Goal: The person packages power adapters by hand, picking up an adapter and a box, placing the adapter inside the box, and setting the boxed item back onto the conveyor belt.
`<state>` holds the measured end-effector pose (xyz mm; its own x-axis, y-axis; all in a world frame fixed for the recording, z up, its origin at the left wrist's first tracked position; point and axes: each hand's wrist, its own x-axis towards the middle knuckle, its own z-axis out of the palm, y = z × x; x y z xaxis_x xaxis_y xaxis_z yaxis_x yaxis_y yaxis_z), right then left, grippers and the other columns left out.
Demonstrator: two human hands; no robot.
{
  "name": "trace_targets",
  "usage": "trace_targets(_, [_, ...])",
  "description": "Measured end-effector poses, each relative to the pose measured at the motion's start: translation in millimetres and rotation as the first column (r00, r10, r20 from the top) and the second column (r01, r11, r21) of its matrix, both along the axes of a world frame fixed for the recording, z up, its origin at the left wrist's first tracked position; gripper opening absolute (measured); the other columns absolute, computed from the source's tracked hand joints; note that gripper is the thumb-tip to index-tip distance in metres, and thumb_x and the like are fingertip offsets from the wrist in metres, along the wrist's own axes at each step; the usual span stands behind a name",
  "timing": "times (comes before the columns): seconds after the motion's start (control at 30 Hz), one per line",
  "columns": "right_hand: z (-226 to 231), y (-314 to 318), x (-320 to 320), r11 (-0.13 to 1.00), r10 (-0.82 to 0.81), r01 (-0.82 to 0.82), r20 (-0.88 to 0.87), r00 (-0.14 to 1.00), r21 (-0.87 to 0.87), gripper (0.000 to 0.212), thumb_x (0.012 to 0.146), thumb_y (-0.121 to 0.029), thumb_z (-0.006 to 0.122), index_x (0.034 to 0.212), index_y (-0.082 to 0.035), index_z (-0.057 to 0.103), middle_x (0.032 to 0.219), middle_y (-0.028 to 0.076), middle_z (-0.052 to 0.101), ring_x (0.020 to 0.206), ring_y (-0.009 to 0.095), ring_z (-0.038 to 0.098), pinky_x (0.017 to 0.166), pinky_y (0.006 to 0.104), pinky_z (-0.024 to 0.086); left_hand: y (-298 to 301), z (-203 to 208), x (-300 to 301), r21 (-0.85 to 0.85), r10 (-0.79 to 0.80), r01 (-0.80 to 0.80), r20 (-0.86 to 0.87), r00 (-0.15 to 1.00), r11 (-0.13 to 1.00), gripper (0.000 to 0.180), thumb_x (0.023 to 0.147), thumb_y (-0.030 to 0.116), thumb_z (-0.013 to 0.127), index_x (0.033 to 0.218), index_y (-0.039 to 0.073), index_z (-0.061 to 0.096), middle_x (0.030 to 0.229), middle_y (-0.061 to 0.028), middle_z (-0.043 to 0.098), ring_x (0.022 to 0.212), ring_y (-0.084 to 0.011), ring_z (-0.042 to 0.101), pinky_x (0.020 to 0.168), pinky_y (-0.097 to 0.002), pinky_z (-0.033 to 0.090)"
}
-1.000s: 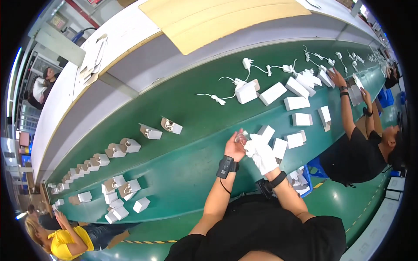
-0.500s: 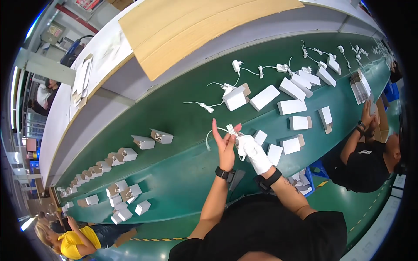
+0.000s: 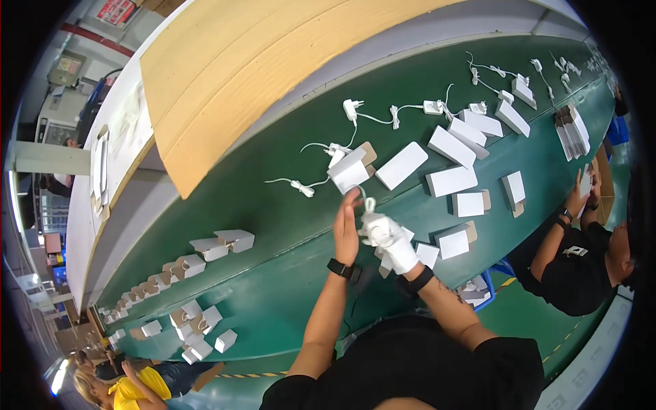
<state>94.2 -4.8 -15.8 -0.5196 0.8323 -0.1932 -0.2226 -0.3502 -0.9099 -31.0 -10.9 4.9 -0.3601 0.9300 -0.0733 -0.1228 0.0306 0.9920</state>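
Observation:
My left hand (image 3: 346, 231), bare, has its fingers stretched out and side by side. Close to its fingertips a thin white cord curves over toward my right hand (image 3: 384, 234), which wears a white glove and is closed. A bundled part of the white power adapter cord (image 3: 370, 205) sticks up from the gloved fingers; whatever else lies inside that grip is hidden. Just beyond my hands stands a white box (image 3: 350, 172) with its brown flap raised. White plug adapters (image 3: 352, 108) with tied cords lie behind it on the green bench (image 3: 287, 236).
White boxes (image 3: 451, 180) lie to the right, and a row of open boxes (image 3: 184, 266) runs left. A cardboard sheet (image 3: 225, 82) overhangs the shelf. A blue bin (image 3: 486, 294) stands below the bench edge. Co-workers (image 3: 581, 253) are at right and lower left.
My left hand has turned, its spread fingers coming together. The gloved right hand has shifted slightly left, with the cord bundle still in it. The view has swung a little.

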Motion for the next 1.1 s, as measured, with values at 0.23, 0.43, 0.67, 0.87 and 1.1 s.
trace_targets(0.23, [87.1, 16.6, 57.8, 0.985, -0.022, -0.008, -0.17, 0.985, -0.175, 0.043, 0.082, -0.034, 0.066, 0.11, -0.003, 0.054, 0.098, 0.004, 0.059, 0.073, 0.01, 0.054, 0.067, 0.0223, 0.046, 56.5, -72.8, -46.7, -0.074, -0.073, -0.054, -0.997, 0.025, 0.996, 0.069, 0.069, 0.017, 0.071, 0.131, 0.009, 0.041, 0.119, -0.0143, 0.053, 0.113, -0.0338, 0.046, 0.097, -0.0405, 0.034])
trace_targets(0.43, [91.5, 16.8, 72.4, 0.999, 0.026, -0.033, -0.212, 0.977, -0.029, 0.046, 0.082, -0.038, 0.064, 0.111, -0.003, 0.053, 0.098, 0.005, 0.06, 0.073, 0.01, 0.054, 0.067, 0.0234, 0.046, 46.7, -30.3, -77.0, -0.314, -0.33, 0.109, -0.848, 0.415, 0.943, 0.07, 0.061, 0.011, 0.07, 0.125, 0.014, 0.041, 0.113, -0.0083, 0.055, 0.108, -0.0323, 0.049, 0.088, -0.0415, 0.044])
trace_targets(0.67, [95.1, 34.6, 53.4, 0.959, 0.237, -0.262, 0.203, 0.95, 0.107, 0.028, 0.085, -0.03, 0.059, 0.09, -0.002, 0.06, 0.085, 0.007, 0.064, 0.069, 0.016, 0.057, 0.064, 0.0293, 0.048, -5.8, 50.9, -70.8, -0.211, -0.34, 0.347, -0.865, 0.369, 0.914, 0.061, 0.06, 0.01, 0.069, 0.117, 0.017, 0.049, 0.111, -0.0052, 0.057, 0.105, -0.0286, 0.052, 0.08, -0.0387, 0.05])
trace_targets(0.87, [107.0, 37.8, 11.9, 0.152, -0.147, -0.806, 0.819, 0.555, 0.573, 0.011, 0.075, -0.016, 0.059, 0.076, -0.005, 0.06, 0.079, 0.011, 0.062, 0.066, 0.026, 0.06, 0.059, 0.0346, 0.049, -34.6, 60.5, -46.0, -0.214, -0.393, 0.402, -0.807, 0.44, 0.89, 0.058, 0.058, 0.015, 0.075, 0.112, 0.015, 0.055, 0.11, -0.0039, 0.059, 0.103, -0.0279, 0.054, 0.081, -0.0371, 0.049])
trace_targets(1.1, [86.2, 39.1, -3.3, -0.115, -0.221, -0.759, 0.728, 0.649, 0.641, 0.009, 0.072, -0.013, 0.057, 0.078, -0.007, 0.059, 0.069, 0.01, 0.058, 0.063, 0.028, 0.06, 0.057, 0.0371, 0.049, -47.6, 37.4, -43.4, -0.152, -0.291, 0.266, -0.72, 0.63, 0.952, 0.062, 0.053, 0.014, 0.077, 0.111, 0.013, 0.054, 0.106, -0.0067, 0.059, 0.102, -0.0301, 0.054, 0.085, -0.0383, 0.047])
